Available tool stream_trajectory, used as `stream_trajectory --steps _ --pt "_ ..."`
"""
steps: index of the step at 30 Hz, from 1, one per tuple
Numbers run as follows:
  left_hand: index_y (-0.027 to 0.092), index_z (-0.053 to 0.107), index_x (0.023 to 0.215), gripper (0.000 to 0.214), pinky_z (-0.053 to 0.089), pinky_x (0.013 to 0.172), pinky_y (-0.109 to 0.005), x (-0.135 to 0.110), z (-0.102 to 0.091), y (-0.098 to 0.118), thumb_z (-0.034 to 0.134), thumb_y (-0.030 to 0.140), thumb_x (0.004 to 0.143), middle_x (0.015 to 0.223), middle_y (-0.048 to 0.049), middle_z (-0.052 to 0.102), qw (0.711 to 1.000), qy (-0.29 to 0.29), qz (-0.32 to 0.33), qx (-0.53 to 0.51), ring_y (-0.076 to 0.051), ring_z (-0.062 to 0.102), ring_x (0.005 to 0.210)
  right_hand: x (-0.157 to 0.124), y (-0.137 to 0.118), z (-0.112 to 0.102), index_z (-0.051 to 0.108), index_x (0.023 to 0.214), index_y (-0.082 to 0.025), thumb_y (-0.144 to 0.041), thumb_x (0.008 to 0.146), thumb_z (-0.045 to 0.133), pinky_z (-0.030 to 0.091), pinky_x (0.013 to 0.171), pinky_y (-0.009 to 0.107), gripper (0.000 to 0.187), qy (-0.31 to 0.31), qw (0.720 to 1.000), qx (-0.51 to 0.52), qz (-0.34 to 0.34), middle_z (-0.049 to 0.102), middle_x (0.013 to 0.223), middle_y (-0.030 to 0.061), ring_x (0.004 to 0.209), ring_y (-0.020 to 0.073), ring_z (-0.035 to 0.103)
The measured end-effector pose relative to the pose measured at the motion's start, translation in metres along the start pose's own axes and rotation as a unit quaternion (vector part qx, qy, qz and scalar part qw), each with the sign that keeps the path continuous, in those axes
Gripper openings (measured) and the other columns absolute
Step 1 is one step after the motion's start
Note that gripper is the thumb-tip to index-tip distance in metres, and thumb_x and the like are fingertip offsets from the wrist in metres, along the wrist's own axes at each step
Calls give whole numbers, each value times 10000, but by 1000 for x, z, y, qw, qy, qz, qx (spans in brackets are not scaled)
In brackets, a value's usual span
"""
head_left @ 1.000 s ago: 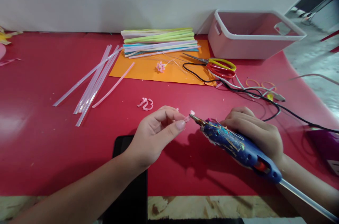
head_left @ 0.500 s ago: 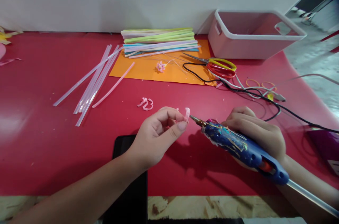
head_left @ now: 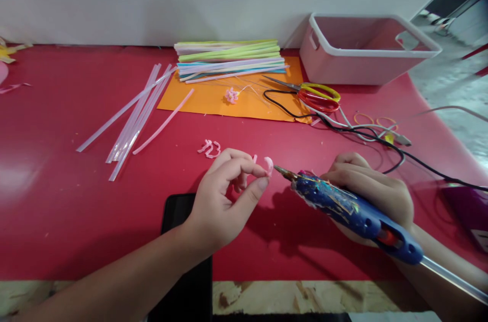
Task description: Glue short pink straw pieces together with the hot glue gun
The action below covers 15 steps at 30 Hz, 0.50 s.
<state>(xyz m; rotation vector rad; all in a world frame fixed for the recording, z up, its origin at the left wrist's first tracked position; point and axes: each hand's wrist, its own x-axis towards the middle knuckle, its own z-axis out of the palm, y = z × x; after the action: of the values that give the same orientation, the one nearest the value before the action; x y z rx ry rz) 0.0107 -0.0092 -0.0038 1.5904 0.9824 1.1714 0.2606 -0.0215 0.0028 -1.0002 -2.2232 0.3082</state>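
My left hand (head_left: 224,195) pinches a small curled pink straw piece (head_left: 269,164) between thumb and forefinger, just above the red table (head_left: 68,200). My right hand (head_left: 371,192) grips a blue glue gun (head_left: 354,215) smeared with dried glue. Its metal nozzle (head_left: 282,173) points left and sits a finger's width from the pink piece. A clear glue stick juts from the gun's rear at the lower right. Two more curled pink pieces (head_left: 209,148) lie on the table behind my left hand.
Clear glue sticks (head_left: 133,114) lie at the left. A stack of coloured straws (head_left: 231,59) and a small pink flower (head_left: 231,95) rest on orange paper (head_left: 213,101). Scissors (head_left: 314,96), cables (head_left: 366,134), rubber bands, a white bin (head_left: 366,47) and a black phone (head_left: 186,266) are nearby.
The glue gun has drawn back slightly to the right and down. My left fingers have turned the pink piece and lifted it a little away from the nozzle.
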Motion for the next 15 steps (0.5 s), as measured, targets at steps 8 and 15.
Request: stream_trajectory --steps 8,15 --pt "181 642 898 18 473 648 -250 1 -1 4 633 196 904 918 -29 539 999 -24 -31 -37 -117 539 745 3 -1 0 573 939 -206 -125 860 562 447 712 376 114 -3 1000 6 -17 594 665 -10 565 136 530" --pt "186 641 911 32 481 679 -260 1 -2 3 612 190 925 920 -34 529 999 -28 -3 -24 -129 548 782 2 -1 -1 572 935 -195 -115 863 580 434 717 378 108 -4 1000 7 -21 604 667 -5 567 131 518"
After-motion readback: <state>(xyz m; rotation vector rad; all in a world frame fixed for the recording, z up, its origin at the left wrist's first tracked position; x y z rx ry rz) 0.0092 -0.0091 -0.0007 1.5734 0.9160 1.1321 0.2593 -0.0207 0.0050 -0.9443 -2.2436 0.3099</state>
